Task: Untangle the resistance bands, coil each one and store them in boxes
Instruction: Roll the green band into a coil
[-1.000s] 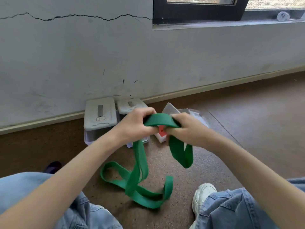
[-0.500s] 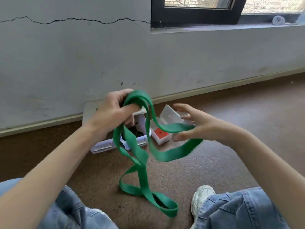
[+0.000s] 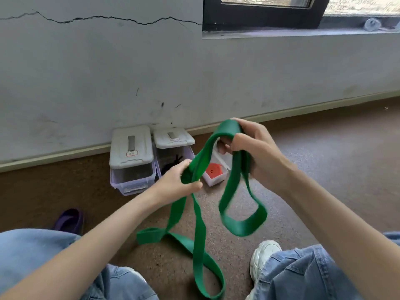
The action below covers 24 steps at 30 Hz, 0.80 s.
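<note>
Three boxes (image 3: 131,163) in row against wall (image 3: 194,79) (rightmost partly hidden); band (image 3: 200,245) before them, trailing on floor (image 3: 324,169).

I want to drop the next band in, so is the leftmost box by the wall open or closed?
Closed. The leftmost box has its white lid sitting flat over the top.

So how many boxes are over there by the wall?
3. The left box has its lid shut, the middle box sits right beside it, and the small open box holding something red lies partly behind the green band. More may be hidden.
</note>
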Tool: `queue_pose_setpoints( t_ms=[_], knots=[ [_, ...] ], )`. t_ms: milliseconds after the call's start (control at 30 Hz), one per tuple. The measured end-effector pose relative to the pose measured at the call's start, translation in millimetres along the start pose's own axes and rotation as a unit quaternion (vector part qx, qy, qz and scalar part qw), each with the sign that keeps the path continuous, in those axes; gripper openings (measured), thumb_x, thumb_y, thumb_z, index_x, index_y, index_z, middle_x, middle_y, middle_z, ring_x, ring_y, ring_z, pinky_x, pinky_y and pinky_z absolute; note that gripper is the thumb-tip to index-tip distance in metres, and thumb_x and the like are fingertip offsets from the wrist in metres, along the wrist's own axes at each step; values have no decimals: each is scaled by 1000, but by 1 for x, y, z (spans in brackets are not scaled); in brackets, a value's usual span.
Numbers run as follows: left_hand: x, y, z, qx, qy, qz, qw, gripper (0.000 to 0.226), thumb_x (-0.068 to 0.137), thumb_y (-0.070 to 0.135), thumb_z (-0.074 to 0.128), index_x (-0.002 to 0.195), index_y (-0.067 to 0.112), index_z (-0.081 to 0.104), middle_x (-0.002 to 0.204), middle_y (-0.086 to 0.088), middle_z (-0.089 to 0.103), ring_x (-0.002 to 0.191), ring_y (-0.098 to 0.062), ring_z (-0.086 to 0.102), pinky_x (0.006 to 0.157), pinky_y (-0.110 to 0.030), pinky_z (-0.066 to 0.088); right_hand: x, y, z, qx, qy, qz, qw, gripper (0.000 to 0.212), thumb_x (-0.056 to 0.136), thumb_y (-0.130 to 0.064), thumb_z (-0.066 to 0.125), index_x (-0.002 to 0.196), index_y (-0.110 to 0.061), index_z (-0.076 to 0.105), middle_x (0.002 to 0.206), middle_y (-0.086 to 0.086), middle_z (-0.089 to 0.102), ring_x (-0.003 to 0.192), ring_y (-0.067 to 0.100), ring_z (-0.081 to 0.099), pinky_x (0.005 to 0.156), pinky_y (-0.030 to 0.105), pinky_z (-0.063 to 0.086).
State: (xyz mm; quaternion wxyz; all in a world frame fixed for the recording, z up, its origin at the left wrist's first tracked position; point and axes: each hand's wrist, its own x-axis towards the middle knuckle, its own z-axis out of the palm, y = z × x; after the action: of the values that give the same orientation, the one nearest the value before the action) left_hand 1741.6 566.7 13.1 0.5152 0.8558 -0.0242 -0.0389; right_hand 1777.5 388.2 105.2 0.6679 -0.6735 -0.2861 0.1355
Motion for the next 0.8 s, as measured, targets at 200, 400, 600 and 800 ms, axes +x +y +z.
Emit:
queue_pose_setpoints(
  t_ms=[200,400,600,800],
  knots=[
    [0,31,-31,-157,-3,89,984,18,73,26,68,87,24,57,78,7,58,74,-7,57,66,-17,48,2,-12,-25,-69,5,13,997,19,72,0,60,87,-6,50,62,1,48,53,9,41,48,14,32],
    [-5,-8,24,125,-58,22,990,18,82,5,60,88,17,46,69,5,37,60,-6,36,60,-23,32,0,-1,-10,3,65,10,998,23,77,11,59,79,-11,54,58,-9,57,46,0,48,46,13,37],
    [-1,34,-37,-83,67,17,994,16,85,2,62,91,15,56,71,0,52,64,-11,49,61,-24,42,1,4,-47,-228,-10,136,964,40,70,-15,79,99,-16,53,88,-1,61,72,2,59,66,20,50],
    [0,84,-31,65,-29,117,990,26,73,-2,67,74,21,56,62,8,56,54,0,51,53,-15,39,2,12,-14,-300,-137,75,941,44,67,-21,81,102,-25,55,103,-3,64,99,3,59,85,24,47]
  ],
)
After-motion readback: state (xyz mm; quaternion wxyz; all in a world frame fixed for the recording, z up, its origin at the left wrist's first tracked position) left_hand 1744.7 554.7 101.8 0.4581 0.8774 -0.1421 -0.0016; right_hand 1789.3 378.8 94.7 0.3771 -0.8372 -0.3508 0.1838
